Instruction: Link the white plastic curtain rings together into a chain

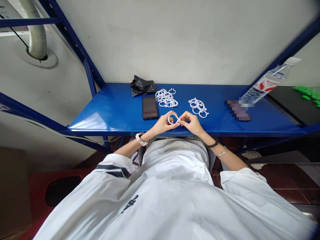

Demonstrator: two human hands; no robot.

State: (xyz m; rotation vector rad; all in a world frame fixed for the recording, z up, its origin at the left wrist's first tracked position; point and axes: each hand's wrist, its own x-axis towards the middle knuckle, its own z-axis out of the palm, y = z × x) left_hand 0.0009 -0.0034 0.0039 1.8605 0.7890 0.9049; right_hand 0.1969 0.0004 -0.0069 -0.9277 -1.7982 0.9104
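I see the left hand (163, 124) and right hand (191, 123) pinch a white ring (177, 117), maybe to steady it; more rings (166, 99) lie near.

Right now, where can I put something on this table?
It's bare between the left table edge and black phone, and between the small ring pile and blurred purplish item; crowded where the phone, plastic bag and big ring pile cluster.

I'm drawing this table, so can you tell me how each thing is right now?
White ring, held by the left hand and right hand
Larger ring pile, heaped
Smaller ring group, overlapping
Black bag, crumpled
Handheld device, lying flat, screen looks dark
Bottle, capped
Purple thing, lying down, too blurred to tell more
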